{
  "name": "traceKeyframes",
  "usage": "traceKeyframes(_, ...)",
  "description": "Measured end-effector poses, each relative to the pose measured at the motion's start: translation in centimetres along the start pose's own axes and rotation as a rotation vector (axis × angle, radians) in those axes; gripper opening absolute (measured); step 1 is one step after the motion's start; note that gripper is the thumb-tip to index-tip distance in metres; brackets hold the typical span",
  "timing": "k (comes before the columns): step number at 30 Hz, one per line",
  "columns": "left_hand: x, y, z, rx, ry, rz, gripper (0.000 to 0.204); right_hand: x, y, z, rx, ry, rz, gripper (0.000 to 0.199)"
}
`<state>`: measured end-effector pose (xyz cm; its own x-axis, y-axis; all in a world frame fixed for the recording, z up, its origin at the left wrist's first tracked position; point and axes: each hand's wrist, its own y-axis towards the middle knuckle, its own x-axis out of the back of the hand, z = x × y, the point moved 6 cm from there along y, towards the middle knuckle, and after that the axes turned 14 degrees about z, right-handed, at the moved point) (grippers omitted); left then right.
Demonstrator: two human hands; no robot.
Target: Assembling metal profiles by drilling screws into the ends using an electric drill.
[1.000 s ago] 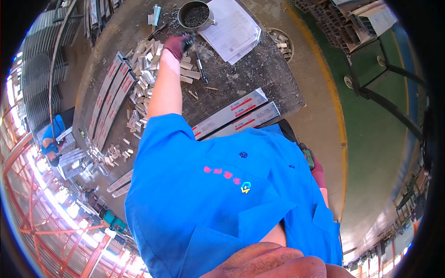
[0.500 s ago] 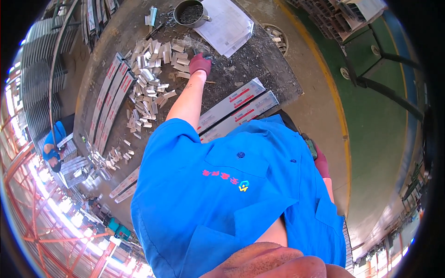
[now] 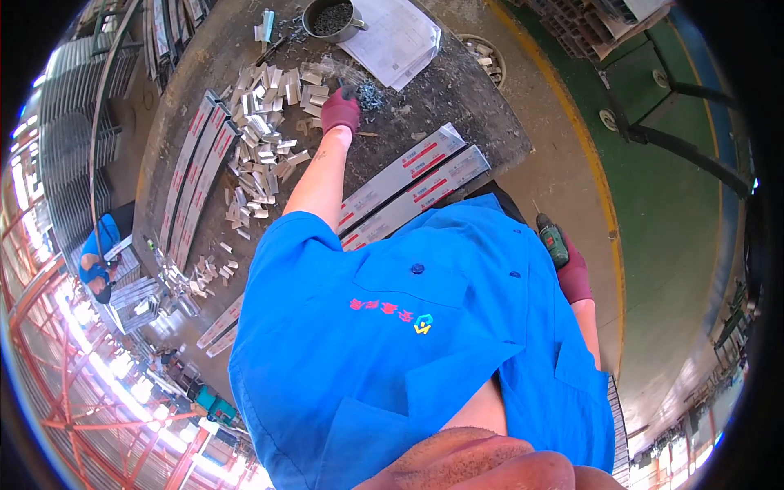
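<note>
Left hand (image 3: 340, 110), gloved, reaches across the table (image 3: 482, 114), fingers closed on the screws (image 3: 371, 96) piled at its fingertips. Right hand (image 3: 573, 273) hangs at the side, gripping a drill (image 3: 554, 241). Metal brackets (image 3: 261, 147) lie just left of the left hand.

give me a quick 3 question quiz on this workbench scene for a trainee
1. True or false: the left hand in a maroon glove reaches to the small heap of dark screws on the round dark worktable.
2. What does the right hand hold? A) green cordless drill B) white paper sheets C) round metal pot
3. Fill in: two long silver aluminium profiles with red labels lie between the person's blue shirt and the ____ hand.

Key: 1 true; 2 A, the green cordless drill; 3 left.
</note>
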<state>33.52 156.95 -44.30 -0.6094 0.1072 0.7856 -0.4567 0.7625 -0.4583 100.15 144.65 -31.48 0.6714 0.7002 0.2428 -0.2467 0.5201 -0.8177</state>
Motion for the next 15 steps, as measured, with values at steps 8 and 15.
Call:
traceKeyframes(8,-1.7,0.7,4.5,-0.012,-0.234,0.003,0.035,1.8,-0.6,8.9,0.19,-0.255,-0.037,0.063)
traceKeyframes(15,-3.7,-1.5,3.3,0.033,-1.04,0.187,0.013,1.1,-1.1,15.8,0.311,-0.188,0.018,0.063)
